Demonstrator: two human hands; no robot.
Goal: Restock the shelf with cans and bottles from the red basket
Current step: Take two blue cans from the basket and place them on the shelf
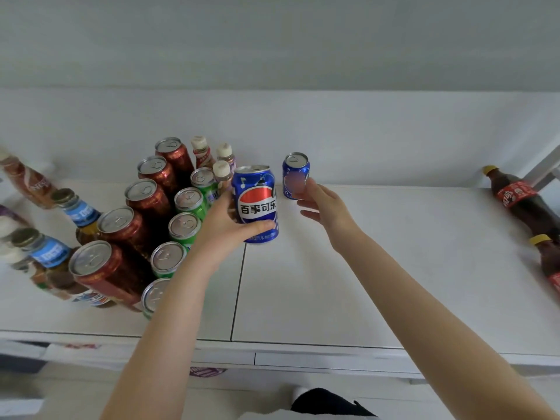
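Observation:
My left hand [230, 221] is wrapped around a blue cola can [256, 201], upright just above the white shelf [363, 268], right of the green cans. A second blue cola can [293, 172] stands further back near the wall. My right hand [321, 204] is beside it, thumb touching its front, fingers spread and not closed around it. Rows of red cans [145, 197] and green cans [188, 200] fill the shelf's left half. The red basket is out of view.
Small white-capped bottles [221, 171] stand behind the green cans. Coffee and blue-labelled bottles [78, 212] crowd the far left. Two dark cola bottles [521, 204] stand at the right end by a metal upright. The wall rises right behind the shelf.

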